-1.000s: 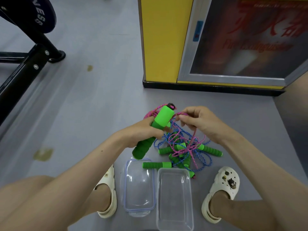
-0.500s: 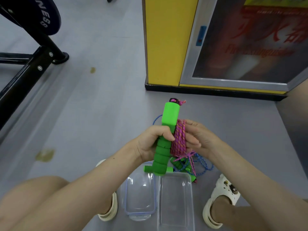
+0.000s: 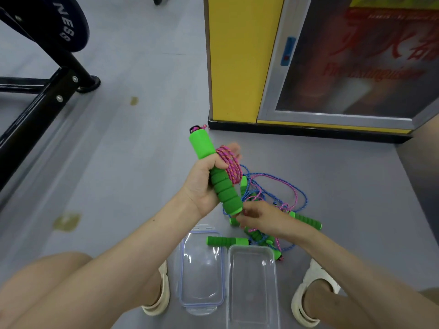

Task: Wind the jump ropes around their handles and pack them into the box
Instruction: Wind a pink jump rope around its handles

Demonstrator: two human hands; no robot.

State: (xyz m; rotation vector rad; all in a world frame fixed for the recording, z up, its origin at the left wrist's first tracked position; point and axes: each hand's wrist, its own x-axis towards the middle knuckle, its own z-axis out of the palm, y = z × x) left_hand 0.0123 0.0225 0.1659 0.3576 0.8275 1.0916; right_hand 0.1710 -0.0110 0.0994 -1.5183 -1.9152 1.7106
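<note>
Green foam handle (image 3: 221,179) up off the grey floor (image 3: 142,162), gripped round its middle by the left hand (image 3: 202,186), thumb across the front. Long axis tilted: top end far-left, bottom end near-right. Pink braided rope (image 3: 231,166) wound in several turns round the upper-middle of the handle, just above the thumb. The rest trails down to the floor.

Right hand (image 3: 261,216) sits just below the handle's bottom end, fingertips pinched together, seemingly on the loose pink strand. Blur hides the exact contact. Hands close, not touching.

Tangle of blue and pink ropes with green handles (image 3: 280,193) lies on the floor behind and right of the right hand. Clear rectangular plastic box (image 3: 229,281) is on the floor between the feet, nearer the person than both hands. It is open and nothing is packed in it. Its long axis runs away from the person. Clear lid with blue seal (image 3: 202,269) is just left of it.

Judgement: winding is partway. The next wrap goes up and round the handle from the right hand's side. The right hand is nearer the box.
</note>
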